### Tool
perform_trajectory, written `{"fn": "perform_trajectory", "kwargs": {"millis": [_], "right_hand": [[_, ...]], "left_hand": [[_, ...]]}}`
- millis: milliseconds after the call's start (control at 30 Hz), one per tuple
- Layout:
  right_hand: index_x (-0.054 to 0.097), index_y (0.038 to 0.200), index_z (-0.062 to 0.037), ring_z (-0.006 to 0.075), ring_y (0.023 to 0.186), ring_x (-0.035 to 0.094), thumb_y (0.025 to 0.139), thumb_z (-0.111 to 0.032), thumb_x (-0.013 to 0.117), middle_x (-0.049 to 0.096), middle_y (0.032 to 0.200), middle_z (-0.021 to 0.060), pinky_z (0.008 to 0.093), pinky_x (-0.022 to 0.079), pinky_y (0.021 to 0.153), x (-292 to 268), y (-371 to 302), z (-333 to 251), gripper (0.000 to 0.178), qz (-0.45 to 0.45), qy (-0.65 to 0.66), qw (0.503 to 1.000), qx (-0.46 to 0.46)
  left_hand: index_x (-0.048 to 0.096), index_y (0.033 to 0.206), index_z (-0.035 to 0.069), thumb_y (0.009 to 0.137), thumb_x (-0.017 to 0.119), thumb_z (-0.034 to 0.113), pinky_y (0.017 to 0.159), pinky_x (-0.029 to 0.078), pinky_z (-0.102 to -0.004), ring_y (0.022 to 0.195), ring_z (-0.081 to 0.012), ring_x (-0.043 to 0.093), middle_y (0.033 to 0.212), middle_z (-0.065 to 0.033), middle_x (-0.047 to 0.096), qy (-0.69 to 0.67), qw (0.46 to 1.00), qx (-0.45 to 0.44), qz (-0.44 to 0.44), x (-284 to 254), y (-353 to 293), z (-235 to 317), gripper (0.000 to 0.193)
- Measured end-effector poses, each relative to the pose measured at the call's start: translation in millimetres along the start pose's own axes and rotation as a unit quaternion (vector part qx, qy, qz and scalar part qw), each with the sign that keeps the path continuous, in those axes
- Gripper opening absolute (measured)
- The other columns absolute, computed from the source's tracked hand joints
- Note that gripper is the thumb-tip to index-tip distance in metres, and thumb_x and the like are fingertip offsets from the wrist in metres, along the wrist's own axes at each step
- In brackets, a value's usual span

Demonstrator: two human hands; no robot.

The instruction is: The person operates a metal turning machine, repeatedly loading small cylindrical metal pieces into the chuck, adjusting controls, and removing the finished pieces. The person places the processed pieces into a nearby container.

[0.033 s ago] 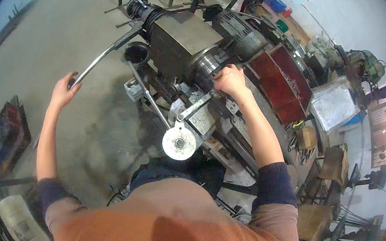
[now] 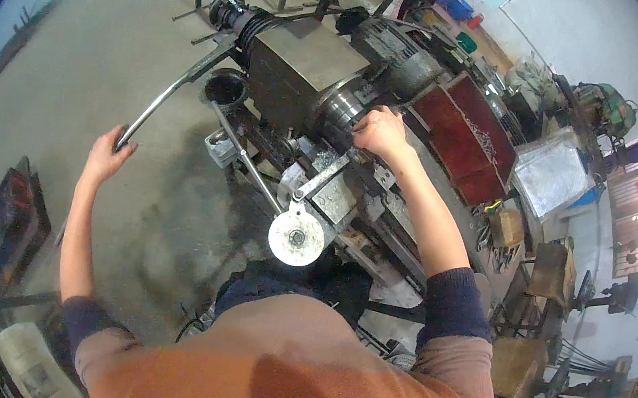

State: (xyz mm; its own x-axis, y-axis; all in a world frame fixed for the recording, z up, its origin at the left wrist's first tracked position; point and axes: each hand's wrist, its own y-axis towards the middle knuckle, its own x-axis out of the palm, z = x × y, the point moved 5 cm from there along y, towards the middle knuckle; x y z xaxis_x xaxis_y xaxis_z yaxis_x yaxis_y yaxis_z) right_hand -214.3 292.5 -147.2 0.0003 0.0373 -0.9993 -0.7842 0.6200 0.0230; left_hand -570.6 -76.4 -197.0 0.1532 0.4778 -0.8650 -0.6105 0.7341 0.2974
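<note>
A small metal lathe stands in front of me, its box-shaped grey headstock [image 2: 305, 56] beyond my hands. My left hand [image 2: 105, 159] is closed around the end of a long steel lever [image 2: 161, 100], which slants up to the spindle's far left end. My right hand [image 2: 380, 132] is curled at the front of the shiny round chuck [image 2: 340, 109]. What its fingers grip there is hidden. Nearer me lie the chip-covered slide [image 2: 333, 198], a thin rod-like handle [image 2: 247, 161] and a pale round disc [image 2: 296, 237].
A dark round cup [image 2: 226, 88] sits left of the headstock. Behind the lathe are a finned motor [image 2: 398, 55] and a red tray [image 2: 469, 126] with metal shavings. Bench machines [image 2: 554, 282] line the right wall; a dark box-like object [image 2: 9, 223] stands on the left.
My left hand has shifted slightly toward me at the lever's end, and its fingers have moved a little. My right hand stays at the chuck.
</note>
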Motion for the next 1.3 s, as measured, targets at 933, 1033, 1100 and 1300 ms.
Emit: {"fn": "perform_trajectory", "kwargs": {"millis": [933,1033,1100,1300], "right_hand": [[0.07,0.078,-0.01,0.0308,0.081,0.058,0.053,-0.023,0.062,0.063,0.077,0.0147,0.0388,0.047,0.073,6.5,19.2,6.5,0.029,0.009,0.063,0.998,0.0],[0.068,0.083,-0.0097,0.0289,0.094,0.052,0.054,-0.02,0.063,0.062,0.087,0.0101,0.0412,0.041,0.082,-22.9,-8.5,-6.9,0.032,0.099,0.058,0.993,-0.039],[0.065,0.085,-0.0076,0.0291,0.095,0.051,0.055,-0.014,0.062,0.06,0.093,0.0089,0.0408,0.04,0.084,-38.9,-44.7,-0.8,0.031,0.21,0.127,0.966,-0.079],[0.065,0.087,-0.0061,0.0298,0.087,0.056,0.051,-0.008,0.064,0.062,0.095,0.0122,0.039,0.043,0.084,-25.4,-196.5,86.5,0.036,0.24,0.154,0.953,0.1]], "left_hand": [[0.064,0.098,0.009,0.073,0.052,0.008,0.077,0.048,-0.0394,0.088,-0.0305,0.061,0.094,-0.0149,0.064,0.193,0.977,-0.086,0.038,26.1,173.9,-107.2,0.029],[0.064,0.096,0.007,0.076,0.051,0.009,0.073,0.048,-0.0348,0.082,-0.0249,0.063,0.089,-0.0131,0.065,-0.112,0.955,0.159,0.224,49.6,132.9,-23.2,0.024],[0.062,0.097,0.0,0.076,0.052,0.012,0.068,0.048,-0.0339,0.076,-0.0244,0.062,0.081,-0.0145,0.065,-0.089,0.986,-0.083,0.119,130.7,104.1,-10.3,0.026],[0.06,0.097,0.003,0.073,0.059,0.025,0.079,0.045,-0.0431,0.093,-0.0328,0.058,0.094,-0.019,0.061,0.029,0.984,-0.023,-0.175,314.9,73.1,-4.5,0.033]]}}
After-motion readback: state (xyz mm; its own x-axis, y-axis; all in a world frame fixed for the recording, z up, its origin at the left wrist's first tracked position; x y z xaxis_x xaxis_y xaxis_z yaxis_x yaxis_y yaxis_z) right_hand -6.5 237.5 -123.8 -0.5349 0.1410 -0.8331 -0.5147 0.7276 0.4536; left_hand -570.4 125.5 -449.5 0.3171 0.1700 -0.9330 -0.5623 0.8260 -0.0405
